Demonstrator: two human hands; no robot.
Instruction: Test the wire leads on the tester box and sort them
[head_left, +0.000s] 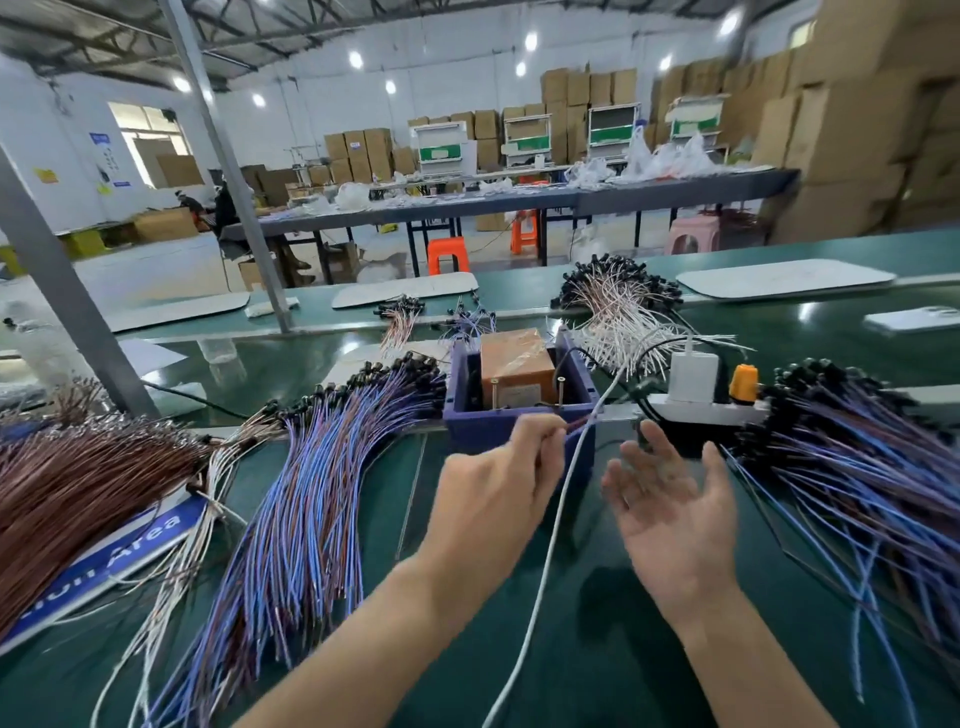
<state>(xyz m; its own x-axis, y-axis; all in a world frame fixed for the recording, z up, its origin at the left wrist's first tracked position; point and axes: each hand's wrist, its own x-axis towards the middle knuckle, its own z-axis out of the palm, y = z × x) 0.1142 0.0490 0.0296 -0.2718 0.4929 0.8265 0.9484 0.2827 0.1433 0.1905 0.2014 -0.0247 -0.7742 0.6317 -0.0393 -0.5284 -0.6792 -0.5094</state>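
The tester box (519, 431) is a blue open case with an orange block and two upright metal pins inside, in the middle of the green bench. My left hand (498, 467) pinches the end of a thin wire lead (576, 425) just in front of the box's near wall. My right hand (670, 499) is held palm up with straight fingers, to the right of the box, holding nothing. A big fan of blue and brown leads (311, 499) lies to the left. Another pile of blue leads (852, 467) lies to the right.
A white cable (550, 540) runs from the bottom edge between my hands up past the box. A white power strip (706, 410) with a charger and an orange plug sits right of the box. Brown leads (78, 483) cover a blue sign at left. White leads (618, 317) lie behind the box.
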